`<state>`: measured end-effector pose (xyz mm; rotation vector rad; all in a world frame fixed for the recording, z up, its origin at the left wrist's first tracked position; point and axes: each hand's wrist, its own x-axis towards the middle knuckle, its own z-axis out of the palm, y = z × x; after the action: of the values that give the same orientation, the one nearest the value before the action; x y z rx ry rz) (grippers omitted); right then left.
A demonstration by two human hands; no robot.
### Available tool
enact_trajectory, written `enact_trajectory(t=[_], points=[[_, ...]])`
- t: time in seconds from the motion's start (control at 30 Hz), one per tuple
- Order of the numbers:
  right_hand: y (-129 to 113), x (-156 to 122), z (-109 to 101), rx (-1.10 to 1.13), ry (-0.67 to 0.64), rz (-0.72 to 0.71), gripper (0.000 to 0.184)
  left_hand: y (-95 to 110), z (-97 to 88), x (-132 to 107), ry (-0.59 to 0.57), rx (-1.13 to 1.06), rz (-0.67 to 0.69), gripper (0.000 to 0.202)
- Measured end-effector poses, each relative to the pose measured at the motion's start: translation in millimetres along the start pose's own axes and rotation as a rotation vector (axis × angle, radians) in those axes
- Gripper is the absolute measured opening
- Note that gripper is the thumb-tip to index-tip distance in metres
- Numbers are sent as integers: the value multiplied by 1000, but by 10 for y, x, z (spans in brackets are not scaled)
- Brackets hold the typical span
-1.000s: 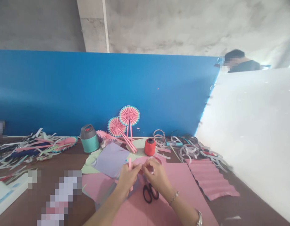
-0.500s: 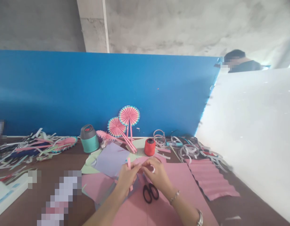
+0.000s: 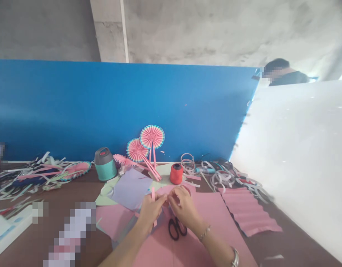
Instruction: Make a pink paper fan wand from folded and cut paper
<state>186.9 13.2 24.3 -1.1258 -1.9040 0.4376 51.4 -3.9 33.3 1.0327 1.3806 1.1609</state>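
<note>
My left hand [image 3: 150, 210] is closed round a narrow folded pink paper strip [image 3: 153, 194] that stands upright between its fingers. My right hand [image 3: 183, 207] meets it fingertip to fingertip, pinching something small at the strip that I cannot make out. Both hands hover over a large pink paper sheet [image 3: 215, 215]. Black scissors [image 3: 176, 228] lie on that sheet just below my right hand. A red thread spool [image 3: 176, 173] stands upright just behind the hands.
Two pink paper fans [image 3: 152, 136] lean on the blue partition [image 3: 104, 107]. A teal flask [image 3: 105, 164] stands left of them. Pleated pink paper [image 3: 247, 211] lies to the right, paper scraps [image 3: 34, 176] to the left, white rings [image 3: 223, 176] at the back right. A person sits behind the white partition [image 3: 298, 155].
My right hand's fingers have shifted slightly against the strip and closed in toward the left hand. Everything else stays where it was.
</note>
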Motion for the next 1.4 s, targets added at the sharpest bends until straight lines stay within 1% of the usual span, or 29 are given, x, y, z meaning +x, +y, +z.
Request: enact_trajectory(t=[0.07,0.13,0.2,0.23,0.33,0.4,0.43,0.5,0.53,0.6,0.63,0.67,0.73,0.8,0.83,0.9,1.03,1.1,1.17,1.23,1.3,1.37,1.4], points=[[46,-1,14,36,55,2,17,-1,-1,6,-3,-15,3,40],[116,18,-5,156,140,71,18,-2,-11,19,7,-59,4,43],[214,58,-70,293,279,182,21,0,-27,35,24,-115,6,46],[272,81,-117,346,370,243,23,2,-37,42,31,-140,7,47],[455,144,-282,415,660,415,26,12,-64,55,48,-188,13,49],[547,167,-369,427,764,505,28,20,-74,59,64,-203,18,50],[572,172,-396,421,762,545,32,23,-76,59,71,-206,20,51],[575,176,-407,396,673,580,42,31,-78,59,83,-211,21,51],[554,176,-395,388,615,571,45,36,-79,57,86,-205,18,51],[479,173,-352,412,530,495,42,51,-79,47,64,-161,12,49],[433,168,-328,446,495,446,42,62,-79,38,35,-121,10,48],[387,162,-307,491,416,397,44,75,-80,27,-4,-72,6,47],[306,140,-282,580,174,331,47,102,-83,2,-82,17,9,44],[250,112,-284,656,-98,295,46,123,-92,-16,-114,66,19,41],[231,99,-294,690,-200,286,44,128,-100,-18,-118,72,27,40],[204,77,-326,752,-314,273,41,128,-121,-7,-110,68,36,40],[166,69,-398,821,-412,229,47,122,-158,35,-67,83,39,41],[156,79,-403,839,-457,206,51,147,-163,31,-50,88,71,40],[159,90,-364,891,-421,230,52,202,-160,2,-30,71,101,40],[170,92,-283,966,-306,307,51,276,-155,-38,-13,13,99,41],[163,76,-182,1021,-206,376,46,347,-143,-70,-17,-106,87,44],[106,39,-87,1063,-199,382,35,391,-116,-81,-15,-240,98,48],[54,16,-50,1087,-224,372,30,399,-93,-79,-3,-295,107,49]])
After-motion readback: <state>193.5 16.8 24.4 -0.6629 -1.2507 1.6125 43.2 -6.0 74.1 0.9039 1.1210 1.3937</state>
